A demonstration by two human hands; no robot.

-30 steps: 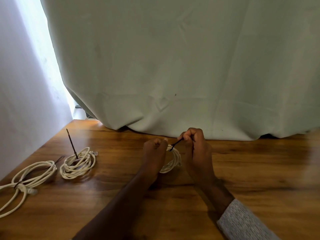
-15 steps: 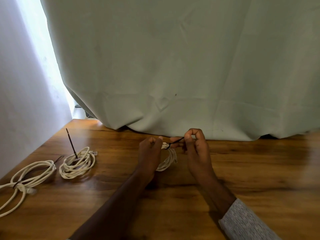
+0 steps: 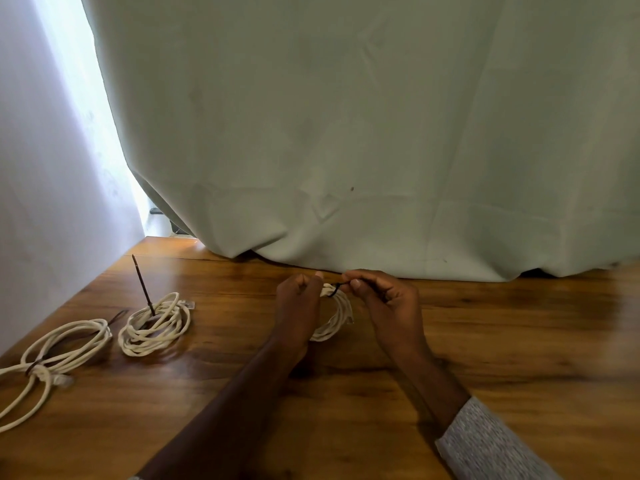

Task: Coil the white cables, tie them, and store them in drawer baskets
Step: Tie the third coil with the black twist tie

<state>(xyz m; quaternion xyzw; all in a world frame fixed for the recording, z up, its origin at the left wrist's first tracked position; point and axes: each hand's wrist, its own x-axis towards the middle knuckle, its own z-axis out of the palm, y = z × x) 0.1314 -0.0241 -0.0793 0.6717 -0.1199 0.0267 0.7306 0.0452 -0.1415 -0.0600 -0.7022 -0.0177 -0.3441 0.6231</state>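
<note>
1. Left hand [image 3: 299, 299] grips the coiled white cable [image 3: 334, 318] (fingers curled), on the wooden table [image 3: 502, 341].
2. Right hand [image 3: 388, 299] pinches the black tie [image 3: 336, 288] atop the coil.

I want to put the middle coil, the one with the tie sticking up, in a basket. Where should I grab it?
Likely the near side of the middle coil, from above and in front: the strands bunch there, and the black tie stands at the far rim, out of the way.

Both hands [image 3: 346, 306] grip one coil [image 3: 337, 315] — pinching its tie [image 3: 336, 289]
</note>
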